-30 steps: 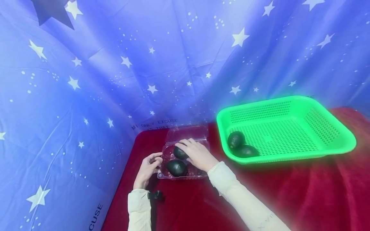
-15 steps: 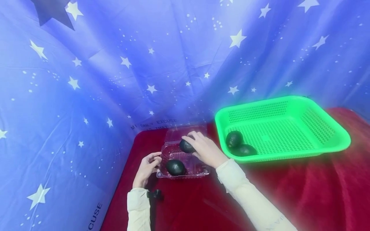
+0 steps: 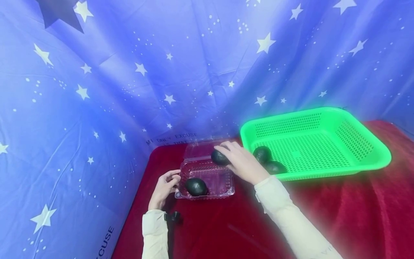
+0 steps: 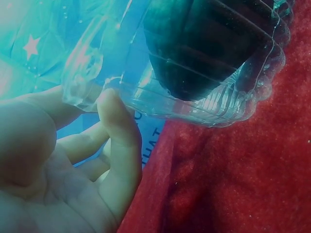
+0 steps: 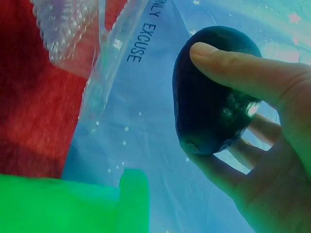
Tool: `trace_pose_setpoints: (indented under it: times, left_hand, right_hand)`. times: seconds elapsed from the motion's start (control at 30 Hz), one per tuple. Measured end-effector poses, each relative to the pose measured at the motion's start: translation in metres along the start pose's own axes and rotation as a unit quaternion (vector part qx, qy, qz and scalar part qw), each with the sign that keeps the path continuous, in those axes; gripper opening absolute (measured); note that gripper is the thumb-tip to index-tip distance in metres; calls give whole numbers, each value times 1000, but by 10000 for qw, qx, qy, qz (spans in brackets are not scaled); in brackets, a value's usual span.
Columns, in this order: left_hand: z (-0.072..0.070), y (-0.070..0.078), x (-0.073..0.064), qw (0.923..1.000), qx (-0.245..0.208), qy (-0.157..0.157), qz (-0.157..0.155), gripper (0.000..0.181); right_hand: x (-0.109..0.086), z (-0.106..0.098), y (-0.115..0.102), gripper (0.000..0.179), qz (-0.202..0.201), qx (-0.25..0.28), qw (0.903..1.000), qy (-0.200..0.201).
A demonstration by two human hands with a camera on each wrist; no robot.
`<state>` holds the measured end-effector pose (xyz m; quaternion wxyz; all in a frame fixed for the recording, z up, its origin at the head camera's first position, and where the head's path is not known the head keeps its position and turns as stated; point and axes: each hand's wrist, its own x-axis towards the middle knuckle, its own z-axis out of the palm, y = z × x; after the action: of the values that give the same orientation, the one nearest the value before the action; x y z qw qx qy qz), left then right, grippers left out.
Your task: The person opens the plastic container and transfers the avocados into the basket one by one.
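Note:
My right hand (image 3: 244, 162) grips a dark avocado (image 3: 219, 157) above the right back part of a clear plastic clamshell (image 3: 223, 180). In the right wrist view the thumb (image 5: 218, 58) lies across the top of the avocado, with fingers curled beneath it. Another avocado (image 3: 196, 187) rests in the left front of the clamshell, whose lid (image 3: 197, 150) is folded back. My left hand (image 3: 163, 189) pinches the clamshell's left edge between thumb and finger, as the left wrist view shows up close.
A green perforated basket (image 3: 385, 162) stands to the right on the red cloth (image 3: 207, 230). Two more avocados, one upright (image 3: 262, 154) and one lying lower (image 3: 275, 167), sit in its left corner. A blue starry curtain (image 3: 194, 64) rises behind the table and along its left.
My right hand has lifted one avocado from the back of the clamshell and carried it right, towards the basket. My left hand has stayed at the clamshell's left edge.

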<state>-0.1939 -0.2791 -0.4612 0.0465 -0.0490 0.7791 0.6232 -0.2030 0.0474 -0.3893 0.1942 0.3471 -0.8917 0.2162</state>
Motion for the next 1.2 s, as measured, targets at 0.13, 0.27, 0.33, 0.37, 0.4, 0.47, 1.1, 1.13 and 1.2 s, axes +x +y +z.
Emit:
trace_pose_setpoints:
  times: [0.13,0.27,0.33,0.37,0.4,0.47,1.1,1.13,1.2]
  left_hand:
    - [0,0,0,10000,11,0,-16,41]
    - [1,1,1,10000,-3,-4,-51,42]
    - [1,1,1,10000,-24,-9,-54,42]
    - [1,1,1,10000,-33,-7,-55,42]
    - [2,1,1,10000,-45,-6,-55,42]
    - [2,1,1,10000,-56,-1,-55,42]
    - [-1,-1,1,9999,-12,10,-117,42]
    - [-1,-1,1,9999,4,-1,-117,42]
    - [0,0,1,9999,8,-14,-111,42]
  right_hand:
    - [-4,-3,6,80,22,-68,10000,68]
    - [-8,-5,10,81,52,-116,9998,138]
    - [-10,-7,11,82,66,-88,9998,176]
    - [-10,-8,12,82,74,-75,9998,192]
    - [-11,-9,13,82,85,-59,9997,207]
    - [-13,-10,15,82,92,-24,9997,246]
    - [-29,-27,37,78,329,70,9990,284]
    - [-30,-27,39,78,311,48,9991,287]
    - [-31,-29,43,77,307,-12,9991,295]
